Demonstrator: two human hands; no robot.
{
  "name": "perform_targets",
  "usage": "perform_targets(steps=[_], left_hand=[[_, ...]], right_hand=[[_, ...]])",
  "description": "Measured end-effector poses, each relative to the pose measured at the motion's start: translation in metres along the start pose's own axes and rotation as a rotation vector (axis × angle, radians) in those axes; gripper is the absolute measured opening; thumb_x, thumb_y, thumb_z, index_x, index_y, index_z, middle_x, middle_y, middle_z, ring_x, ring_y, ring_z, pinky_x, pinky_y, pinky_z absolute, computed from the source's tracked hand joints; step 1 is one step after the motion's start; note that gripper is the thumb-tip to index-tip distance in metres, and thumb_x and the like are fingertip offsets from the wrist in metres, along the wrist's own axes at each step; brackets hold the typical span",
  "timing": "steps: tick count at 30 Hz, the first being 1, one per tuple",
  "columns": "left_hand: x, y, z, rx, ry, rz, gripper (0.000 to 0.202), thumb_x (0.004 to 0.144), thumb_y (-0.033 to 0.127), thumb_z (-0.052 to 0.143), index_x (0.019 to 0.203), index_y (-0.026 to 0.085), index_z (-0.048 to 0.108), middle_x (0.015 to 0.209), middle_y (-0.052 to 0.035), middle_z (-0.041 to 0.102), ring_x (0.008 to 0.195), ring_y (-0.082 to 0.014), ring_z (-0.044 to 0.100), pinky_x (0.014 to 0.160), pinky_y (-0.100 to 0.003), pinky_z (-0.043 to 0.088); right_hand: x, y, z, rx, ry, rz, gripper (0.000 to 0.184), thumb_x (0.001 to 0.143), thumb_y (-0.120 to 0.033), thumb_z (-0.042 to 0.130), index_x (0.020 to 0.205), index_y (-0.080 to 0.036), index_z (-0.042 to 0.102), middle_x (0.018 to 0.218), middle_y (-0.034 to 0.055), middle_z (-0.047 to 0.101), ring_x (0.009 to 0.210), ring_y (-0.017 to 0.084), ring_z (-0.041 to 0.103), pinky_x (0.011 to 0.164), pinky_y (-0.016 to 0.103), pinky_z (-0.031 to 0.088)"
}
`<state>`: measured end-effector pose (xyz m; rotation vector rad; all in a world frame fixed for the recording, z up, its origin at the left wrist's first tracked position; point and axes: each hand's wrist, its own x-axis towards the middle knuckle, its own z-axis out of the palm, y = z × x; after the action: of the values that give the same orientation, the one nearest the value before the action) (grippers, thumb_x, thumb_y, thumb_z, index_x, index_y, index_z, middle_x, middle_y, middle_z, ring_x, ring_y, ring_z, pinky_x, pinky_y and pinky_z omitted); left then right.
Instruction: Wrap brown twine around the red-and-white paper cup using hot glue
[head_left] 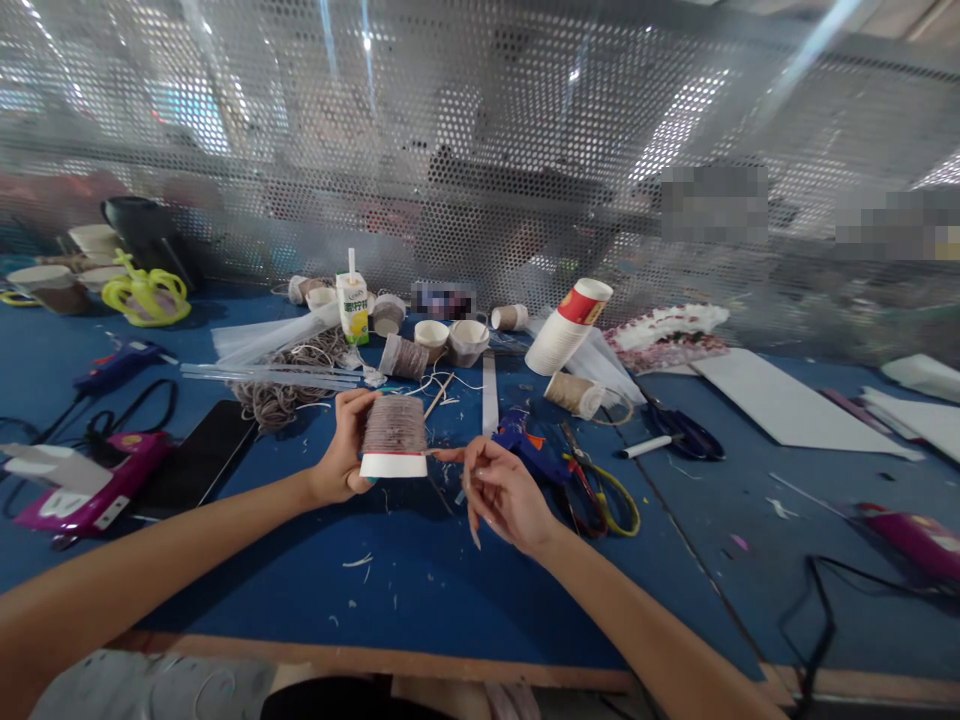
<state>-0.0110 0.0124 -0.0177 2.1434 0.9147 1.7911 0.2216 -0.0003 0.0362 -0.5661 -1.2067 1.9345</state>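
My left hand (346,450) is closed around a paper cup (394,436) held on its side above the blue table. Grey-brown yarn winds in tight rows round the cup, leaving a red line and a white band bare at the end nearer me. My right hand (504,490) is just right of the cup, index finger stretched to its edge by the red line. Its other fingers are loosely bent and apart. Whether a yarn end lies under that fingertip is too small to tell. Beyond the cup are a thin wooden stick (439,396) and loose white threads.
A blue glue gun (529,445) and yellow-handled scissors (616,500) lie right of my right hand. Behind are a yarn heap (274,400), a drink carton (352,308), several wrapped cups and a leaning cup stack (559,340). A black phone (196,460) lies left. Perforated metal (465,130) stands behind.
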Motion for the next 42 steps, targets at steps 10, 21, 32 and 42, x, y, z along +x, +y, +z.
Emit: perform_targets(steps=[10, 21, 32, 42], left_hand=[[0.000, 0.002, 0.000, 0.004, 0.013, 0.012, 0.081, 0.074, 0.081, 0.038, 0.134, 0.026, 0.033, 0.113, -0.0089, 0.032, 0.111, -0.0306, 0.041, 0.093, -0.056, 0.044], [-0.003, 0.006, 0.002, -0.197, -0.217, -0.028, 0.087, 0.061, 0.066, 0.068, 0.130, 0.027, 0.033, 0.112, -0.0093, 0.032, 0.109, -0.0315, 0.048, 0.085, -0.051, 0.050], [0.000, 0.008, -0.003, -0.120, -0.392, 0.047, 0.100, 0.052, 0.049, 0.083, 0.134, 0.027, 0.030, 0.115, -0.0108, 0.040, 0.111, -0.0341, 0.049, 0.092, -0.058, 0.046], [0.006, 0.018, -0.001, 0.117, -0.501, 0.107, 0.105, 0.069, 0.044, 0.078, 0.147, 0.029, 0.010, 0.139, -0.0197, 0.038, 0.131, -0.0387, 0.041, 0.100, -0.059, 0.045]], right_hand=[[0.004, 0.006, -0.004, -0.171, 0.163, 0.178, 0.004, 0.072, -0.019, 0.053, 0.075, -0.019, 0.049, 0.092, 0.0015, 0.072, 0.024, -0.001, 0.032, 0.029, 0.019, 0.045], [-0.014, 0.000, 0.000, -1.246, -0.044, -0.534, 0.088, 0.067, -0.017, 0.066, 0.141, -0.018, 0.019, 0.141, 0.0204, 0.035, 0.132, 0.034, 0.038, 0.108, 0.052, 0.036], [-0.002, 0.009, -0.006, -1.130, -0.120, -0.466, 0.096, 0.067, -0.016, 0.074, 0.146, -0.030, 0.022, 0.147, 0.0122, 0.038, 0.134, 0.031, 0.038, 0.110, 0.051, 0.033], [-0.004, 0.009, -0.001, -1.362, -0.029, -0.532, 0.101, 0.074, -0.005, 0.059, 0.151, -0.030, -0.001, 0.148, 0.0107, 0.038, 0.142, 0.031, 0.027, 0.114, 0.059, 0.025]])
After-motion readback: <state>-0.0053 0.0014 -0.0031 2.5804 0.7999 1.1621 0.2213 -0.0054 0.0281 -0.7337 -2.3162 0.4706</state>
